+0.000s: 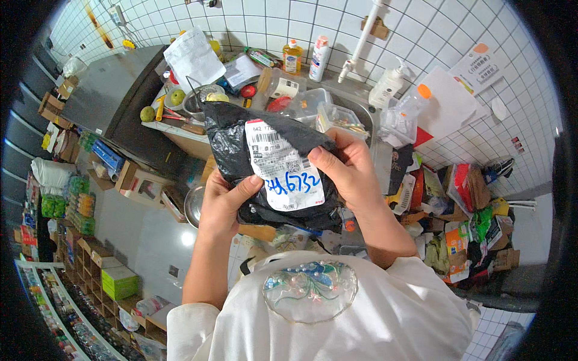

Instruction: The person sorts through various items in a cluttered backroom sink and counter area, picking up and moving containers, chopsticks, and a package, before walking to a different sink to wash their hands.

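A black plastic mailing bag [226, 140] is held up in front of my chest. A white shipping label [293, 189] with print, codes and blue handwriting is stuck on its face. My left hand [226, 198] grips the bag's lower left part, thumb on the front near the label's edge. My right hand [345, 171] pinches the upper right part, thumb on the front by the label and fingers behind. The bag's top edge folds over towards the right hand, covering part of the label. What the bag holds cannot be seen.
Behind the bag, a sink [368, 119] has clear plastic containers [311, 104] around it. A yellow liquid bottle [292, 57], spray can [319, 58] and white pump bottle [386, 85] stand by the tiled wall. Packaging [458, 243] is piled at right; cardboard boxes [142, 187] lie at left.
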